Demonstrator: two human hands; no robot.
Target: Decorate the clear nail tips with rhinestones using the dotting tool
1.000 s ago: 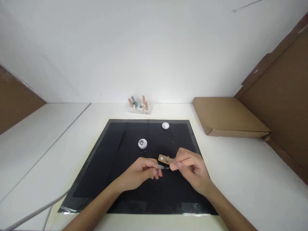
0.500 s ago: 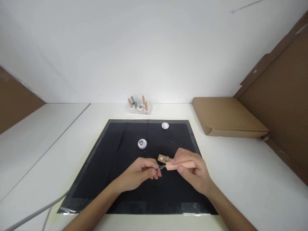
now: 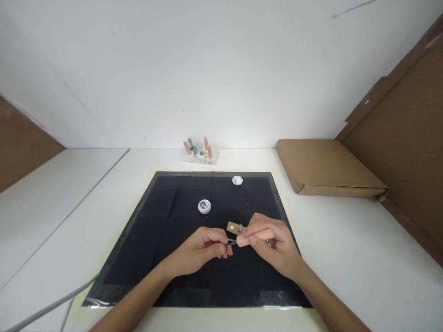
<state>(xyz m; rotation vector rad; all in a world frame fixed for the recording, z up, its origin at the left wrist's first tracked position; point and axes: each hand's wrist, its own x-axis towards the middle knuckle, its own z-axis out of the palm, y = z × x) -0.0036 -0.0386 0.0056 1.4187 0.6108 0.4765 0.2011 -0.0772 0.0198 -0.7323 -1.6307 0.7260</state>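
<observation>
White jar: open on the black mat, silvery matter inside.
Left hand: pinching a small pale piece.
Pale piece: between the hands; work on it looks under way and unfinished, though its coating is too small to judge.
Lid: off, lying on the mat.
Right hand: grasping a peach tool, its dark tip at the piece.

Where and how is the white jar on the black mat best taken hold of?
The jar is probably best gripped at its low round wall, thumb and finger on opposite sides, from its left: it sits flat, its grey top faces up, and a brown piece lies to its near right.
</observation>
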